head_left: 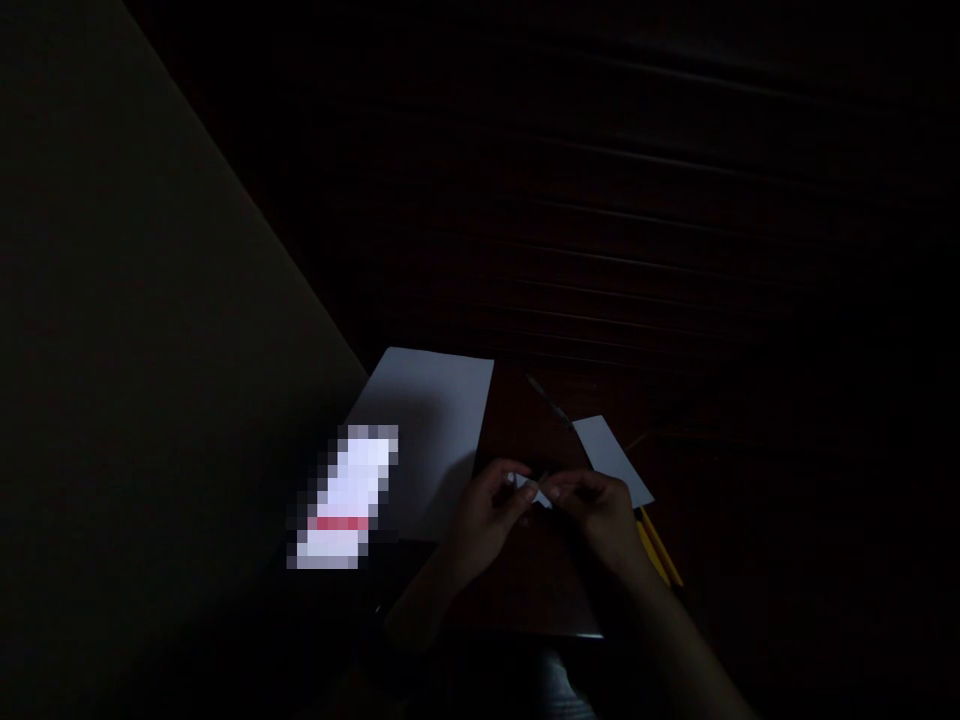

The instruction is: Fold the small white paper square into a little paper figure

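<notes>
The scene is very dark. My left hand (491,515) and my right hand (592,510) meet over a dark reddish table (540,590), fingers pinched together on a small white piece of paper (534,490) held between them. A large white sheet (427,430) lies just left of my left hand. A smaller white sheet (611,455) lies just behind my right hand.
A thin dark pen or pencil (550,403) lies beyond the hands. Yellow pencils (660,548) rest at the right of my right hand. A blurred white and red patch (345,500) covers part of the large sheet. A pale wall (135,350) fills the left.
</notes>
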Tool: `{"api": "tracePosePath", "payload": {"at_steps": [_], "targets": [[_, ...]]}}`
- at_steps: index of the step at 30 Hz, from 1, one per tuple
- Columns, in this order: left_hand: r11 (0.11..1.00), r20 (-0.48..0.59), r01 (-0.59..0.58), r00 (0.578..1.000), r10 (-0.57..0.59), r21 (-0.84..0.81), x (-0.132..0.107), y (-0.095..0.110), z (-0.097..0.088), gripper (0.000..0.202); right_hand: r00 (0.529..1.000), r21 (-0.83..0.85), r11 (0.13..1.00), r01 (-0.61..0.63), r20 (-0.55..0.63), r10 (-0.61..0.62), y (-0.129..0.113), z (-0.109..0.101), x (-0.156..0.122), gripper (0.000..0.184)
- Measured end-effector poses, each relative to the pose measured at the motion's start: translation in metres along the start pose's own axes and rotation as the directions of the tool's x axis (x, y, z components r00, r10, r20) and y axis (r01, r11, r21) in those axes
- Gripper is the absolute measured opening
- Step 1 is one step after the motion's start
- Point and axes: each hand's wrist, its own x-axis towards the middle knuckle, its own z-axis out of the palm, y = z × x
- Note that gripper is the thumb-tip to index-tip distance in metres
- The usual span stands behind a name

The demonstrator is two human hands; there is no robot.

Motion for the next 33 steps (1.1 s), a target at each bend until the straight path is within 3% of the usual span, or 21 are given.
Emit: {"api": "tracePosePath", "payload": {"at_steps": [15,22,33], "targets": [[0.999,-0.112,-0.008,0.994,0.013,0.051,0.000,0.000,0.007,0.020,0.996,-0.074,0.995,0.064,-0.060,-0.069,0.001,0.011,-0.004,0.015],[1.000,-0.155,-0.015,0.988,0.013,-0.014,-0.001,0.002,0.009,0.032,0.992,-0.038,0.997,0.074,-0.104,-0.077,0.000,0.017,-0.005,0.014],[0.999,-0.244,-0.006,0.970,-0.003,-0.036,0.000,0.000,0.011,0.025,0.989,0.002,0.997,0.079,-0.129,-0.078,-0.001,0.025,-0.010,0.016]]}}
